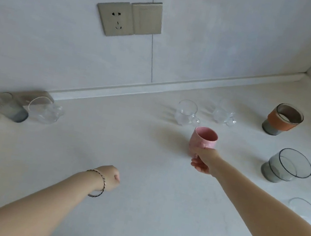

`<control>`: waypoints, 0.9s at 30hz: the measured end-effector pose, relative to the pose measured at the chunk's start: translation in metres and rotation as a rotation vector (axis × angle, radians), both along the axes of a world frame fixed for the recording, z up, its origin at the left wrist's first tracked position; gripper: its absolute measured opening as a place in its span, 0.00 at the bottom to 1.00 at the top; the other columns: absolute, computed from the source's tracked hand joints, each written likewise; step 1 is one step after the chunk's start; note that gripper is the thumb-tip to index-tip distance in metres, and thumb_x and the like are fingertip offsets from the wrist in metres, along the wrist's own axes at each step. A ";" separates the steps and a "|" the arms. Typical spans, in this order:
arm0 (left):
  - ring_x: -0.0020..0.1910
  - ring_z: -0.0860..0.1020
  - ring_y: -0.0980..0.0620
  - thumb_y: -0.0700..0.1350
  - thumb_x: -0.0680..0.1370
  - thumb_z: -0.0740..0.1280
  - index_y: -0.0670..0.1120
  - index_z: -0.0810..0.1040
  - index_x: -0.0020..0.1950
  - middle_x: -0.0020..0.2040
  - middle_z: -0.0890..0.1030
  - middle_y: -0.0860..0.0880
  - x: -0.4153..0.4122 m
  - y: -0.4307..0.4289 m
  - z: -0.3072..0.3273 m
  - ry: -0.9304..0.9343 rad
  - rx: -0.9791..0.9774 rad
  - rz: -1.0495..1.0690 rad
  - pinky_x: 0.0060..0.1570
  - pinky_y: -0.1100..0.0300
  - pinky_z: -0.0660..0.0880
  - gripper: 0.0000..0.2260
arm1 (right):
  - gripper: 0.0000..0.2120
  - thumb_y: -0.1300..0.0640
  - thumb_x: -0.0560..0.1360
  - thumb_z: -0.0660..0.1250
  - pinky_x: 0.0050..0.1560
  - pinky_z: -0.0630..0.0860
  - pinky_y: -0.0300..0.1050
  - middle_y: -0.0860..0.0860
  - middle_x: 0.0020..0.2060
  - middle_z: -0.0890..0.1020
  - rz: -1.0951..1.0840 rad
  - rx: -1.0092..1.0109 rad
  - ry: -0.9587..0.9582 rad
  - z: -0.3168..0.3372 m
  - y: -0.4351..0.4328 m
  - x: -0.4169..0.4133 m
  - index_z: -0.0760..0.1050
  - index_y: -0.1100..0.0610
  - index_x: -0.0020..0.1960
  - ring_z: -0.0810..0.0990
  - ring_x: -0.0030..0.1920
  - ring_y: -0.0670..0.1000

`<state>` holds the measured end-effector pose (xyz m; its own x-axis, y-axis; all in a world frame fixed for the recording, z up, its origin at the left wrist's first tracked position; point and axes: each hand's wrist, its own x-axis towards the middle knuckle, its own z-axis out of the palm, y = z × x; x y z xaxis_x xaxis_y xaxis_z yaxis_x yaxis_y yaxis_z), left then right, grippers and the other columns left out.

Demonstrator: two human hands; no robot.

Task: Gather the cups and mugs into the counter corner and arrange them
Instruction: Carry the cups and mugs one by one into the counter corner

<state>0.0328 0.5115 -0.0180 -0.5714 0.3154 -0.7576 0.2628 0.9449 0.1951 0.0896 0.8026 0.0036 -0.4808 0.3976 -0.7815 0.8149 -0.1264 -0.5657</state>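
The right hand (203, 161) is clamped around the lower part of a pink cup (203, 139), which stands upright a little right of the middle of the white counter (103, 150); whether its base touches the counter cannot be told. The left hand (111, 178), with a bracelet (99, 184) on the wrist, is curled into a loose fist holding nothing, at about eight o'clock from the cup. At twelve o'clock from the cup stand a clear glass mug (186, 113) and a second clear mug (223, 114). At two o'clock is a glass with an orange sleeve (282, 119), at three o'clock a grey glass tumbler (287, 166). Far off at nine o'clock, several clear and grey glasses (15, 108) cluster by the wall.
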 end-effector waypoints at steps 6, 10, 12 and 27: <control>0.29 0.60 0.51 0.38 0.71 0.54 0.52 0.58 0.27 0.31 0.61 0.53 -0.003 -0.094 0.014 0.043 0.047 0.197 0.29 0.62 0.52 0.15 | 0.07 0.59 0.73 0.61 0.33 0.72 0.37 0.51 0.27 0.72 0.334 0.002 -0.047 0.017 -0.107 -0.033 0.70 0.56 0.37 0.75 0.30 0.49; 0.27 0.58 0.54 0.37 0.72 0.54 0.52 0.58 0.28 0.29 0.60 0.53 -0.003 -0.175 0.024 0.063 0.070 0.314 0.29 0.62 0.52 0.15 | 0.06 0.56 0.75 0.60 0.33 0.73 0.36 0.51 0.28 0.75 0.515 0.028 0.009 0.021 -0.202 -0.057 0.72 0.56 0.41 0.77 0.32 0.48; 0.29 0.60 0.51 0.37 0.73 0.55 0.51 0.58 0.28 0.29 0.60 0.52 -0.003 -0.222 0.023 0.075 0.066 0.357 0.29 0.61 0.53 0.15 | 0.08 0.55 0.76 0.59 0.32 0.72 0.36 0.51 0.27 0.74 0.603 0.029 0.035 0.022 -0.255 -0.069 0.72 0.55 0.40 0.76 0.32 0.48; 0.27 0.57 0.55 0.38 0.73 0.57 0.53 0.58 0.28 0.30 0.59 0.53 -0.062 -0.530 -0.004 0.063 0.057 0.498 0.29 0.63 0.52 0.17 | 0.10 0.55 0.76 0.59 0.33 0.69 0.38 0.51 0.29 0.74 0.634 -0.003 0.173 -0.015 -0.605 -0.164 0.71 0.55 0.37 0.73 0.30 0.49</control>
